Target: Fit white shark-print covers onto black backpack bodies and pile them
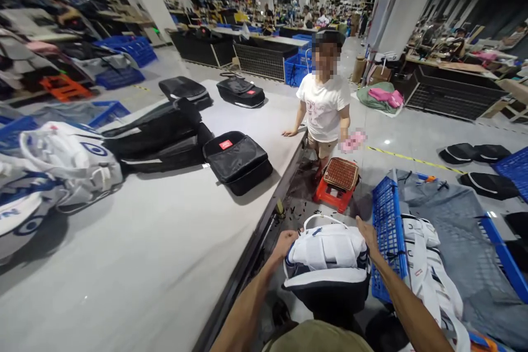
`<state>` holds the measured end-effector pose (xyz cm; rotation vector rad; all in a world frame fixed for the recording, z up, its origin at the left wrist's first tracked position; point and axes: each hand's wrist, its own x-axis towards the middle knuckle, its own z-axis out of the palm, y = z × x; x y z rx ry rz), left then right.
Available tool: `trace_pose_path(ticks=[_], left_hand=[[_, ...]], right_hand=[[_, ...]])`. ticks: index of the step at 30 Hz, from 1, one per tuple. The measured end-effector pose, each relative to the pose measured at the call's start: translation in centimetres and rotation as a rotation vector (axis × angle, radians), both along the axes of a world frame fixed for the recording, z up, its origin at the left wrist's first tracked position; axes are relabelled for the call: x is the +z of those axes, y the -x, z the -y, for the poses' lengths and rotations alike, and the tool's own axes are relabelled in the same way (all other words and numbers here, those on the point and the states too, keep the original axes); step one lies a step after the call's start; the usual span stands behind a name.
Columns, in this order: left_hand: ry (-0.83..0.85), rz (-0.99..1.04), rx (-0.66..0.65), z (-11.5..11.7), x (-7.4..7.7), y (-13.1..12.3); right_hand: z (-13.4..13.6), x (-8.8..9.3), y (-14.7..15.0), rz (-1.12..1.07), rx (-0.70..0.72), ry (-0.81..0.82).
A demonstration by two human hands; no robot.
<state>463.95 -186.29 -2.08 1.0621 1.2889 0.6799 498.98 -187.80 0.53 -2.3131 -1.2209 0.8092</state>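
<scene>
White backpack [330, 250] between opposing fingers [291, 235]

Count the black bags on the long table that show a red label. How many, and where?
2: one nearer bag right of the dark pile, and one farther bag toward the table's far end. Labels on other black bags may be hidden.

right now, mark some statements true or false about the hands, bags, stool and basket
The left hand and right hand flank the white fabric bag. True.
The nearest black bag with a red label lies on the floor. False: the bag lies on the pale flat table.
The red plastic stool bears a brown square pad. True.
The nearest blue plastic basket is empty. False: the basket holds white strapped bags.
</scene>
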Motion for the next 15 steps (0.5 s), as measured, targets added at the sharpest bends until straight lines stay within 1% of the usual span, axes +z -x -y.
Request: trace_pose_path(ticks=[1,3,6,8,10,12,13,15], left_hand=[[0.001,-0.005,0.016,0.5,-0.4,-0.1],[-0.005,-0.011,0.040,1.3,-1.0,-0.1],[-0.016,-0.008,0.056,2.6,-1.6,0.2],[-0.018,-0.001,0.061,4.0,-2.1,0.5],[-0.014,0.010,0.059,6.0,-2.8,0.5],[-0.007,0.021,0.050,8.2,-3.7,0.1],[-0.001,0.024,0.044,9.4,-4.2,-0.1],[0.011,0.029,0.030,11.7,-5.0,-0.9]], right_hand=[[0.0,-0.4,0.0,0.006,-0.001,0.000],[0.4,-0.6,-0.4,0.023,-0.004,0.007],[1.5,0.5,-1.3,0.022,0.016,0.014],[2.6,1.9,-1.7,0.004,0.012,-0.054],[4.2,4.0,-1.3,-0.033,0.000,-0.184],[6.6,6.1,0.3,-0.051,0.030,-0.306],[8.0,7.0,1.4,-0.041,0.076,-0.350],[11.5,8.0,4.0,0.025,0.192,-0.409]])
